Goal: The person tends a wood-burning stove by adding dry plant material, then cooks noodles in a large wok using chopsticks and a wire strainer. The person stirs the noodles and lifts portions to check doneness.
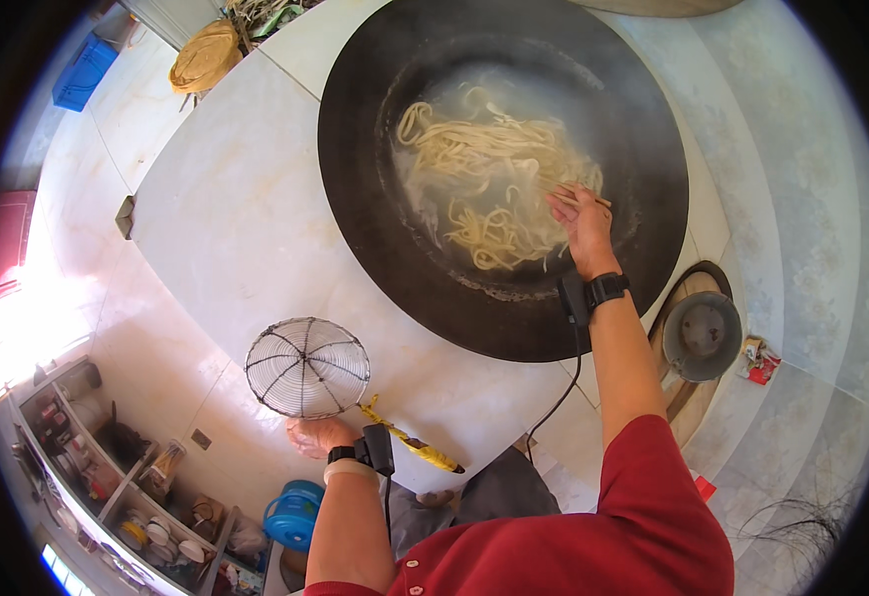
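Note:
Over the right side of a big dark wok, my right hand grips wooden chopsticks, their lower ends among the noodles. Long pale noodles lie in cloudy, steaming water inside the wok. My left hand is low at the near edge of the tiled stove top, close against the rim of a wire skimmer. Part of that hand is hidden, and I cannot tell whether it grips the rim. The skimmer's handle, wrapped in yellow, slants toward the stove's near corner.
A metal bowl stands right of the wok, beside a red packet. Below left are a blue lidded bucket and shelves of kitchenware. A blue crate sits at far left. Cables hang from both wrist devices.

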### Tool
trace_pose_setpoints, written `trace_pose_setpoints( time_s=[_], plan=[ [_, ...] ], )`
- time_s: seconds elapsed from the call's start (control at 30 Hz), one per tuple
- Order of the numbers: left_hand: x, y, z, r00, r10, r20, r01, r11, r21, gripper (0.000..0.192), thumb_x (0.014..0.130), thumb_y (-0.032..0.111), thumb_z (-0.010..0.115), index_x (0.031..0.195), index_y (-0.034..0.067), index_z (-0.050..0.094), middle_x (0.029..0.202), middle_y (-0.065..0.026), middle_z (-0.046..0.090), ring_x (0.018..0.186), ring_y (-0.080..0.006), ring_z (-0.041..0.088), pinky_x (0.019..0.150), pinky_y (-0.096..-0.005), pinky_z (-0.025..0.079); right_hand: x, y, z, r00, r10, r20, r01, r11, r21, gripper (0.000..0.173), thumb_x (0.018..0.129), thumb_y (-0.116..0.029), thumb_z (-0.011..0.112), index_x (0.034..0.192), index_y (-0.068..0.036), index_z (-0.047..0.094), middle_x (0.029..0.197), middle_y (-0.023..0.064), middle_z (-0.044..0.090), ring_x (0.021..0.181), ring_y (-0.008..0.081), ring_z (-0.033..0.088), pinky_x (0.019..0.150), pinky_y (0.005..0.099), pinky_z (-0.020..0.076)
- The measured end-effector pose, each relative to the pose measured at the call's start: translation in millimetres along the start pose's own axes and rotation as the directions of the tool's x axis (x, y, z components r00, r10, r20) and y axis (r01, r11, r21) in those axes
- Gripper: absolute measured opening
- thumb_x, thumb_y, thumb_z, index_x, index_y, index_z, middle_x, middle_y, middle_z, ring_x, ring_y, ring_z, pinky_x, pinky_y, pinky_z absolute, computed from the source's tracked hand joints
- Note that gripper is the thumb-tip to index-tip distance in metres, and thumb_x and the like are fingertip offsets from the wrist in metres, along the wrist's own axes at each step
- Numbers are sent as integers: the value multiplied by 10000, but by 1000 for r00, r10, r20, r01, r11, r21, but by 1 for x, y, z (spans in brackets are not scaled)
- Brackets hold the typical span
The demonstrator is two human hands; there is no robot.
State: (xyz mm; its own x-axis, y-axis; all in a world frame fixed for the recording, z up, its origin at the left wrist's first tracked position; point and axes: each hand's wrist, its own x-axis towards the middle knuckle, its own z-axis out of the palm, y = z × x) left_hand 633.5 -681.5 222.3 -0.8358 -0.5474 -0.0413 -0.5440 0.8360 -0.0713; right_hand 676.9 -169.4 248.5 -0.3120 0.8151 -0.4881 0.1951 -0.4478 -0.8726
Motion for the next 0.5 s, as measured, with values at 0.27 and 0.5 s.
trace_pose_setpoints(
  time_s=[0.27,0.5],
  plan=[
    [-1,5,-11,997,-16,74,16,1000,8,220,787,143,777,944,66,645,914,-122,728,843,-367,727,672,-464,566,-9,-28,14,980,-194,36,187,971,147,359,1077,-305,546,1291,-22,601,1201,137,708,1120,289,705,892,377,534],
    [-6,7,-14,998,-57,26,60,990,-129,93,844,105,703,919,74,657,894,-110,730,843,-318,729,679,-439,553,-19,-24,25,983,-176,53,184,924,-334,345,1060,-284,566,1272,-22,640,1121,110,733,1021,240,738,860,328,526]
  ],
)
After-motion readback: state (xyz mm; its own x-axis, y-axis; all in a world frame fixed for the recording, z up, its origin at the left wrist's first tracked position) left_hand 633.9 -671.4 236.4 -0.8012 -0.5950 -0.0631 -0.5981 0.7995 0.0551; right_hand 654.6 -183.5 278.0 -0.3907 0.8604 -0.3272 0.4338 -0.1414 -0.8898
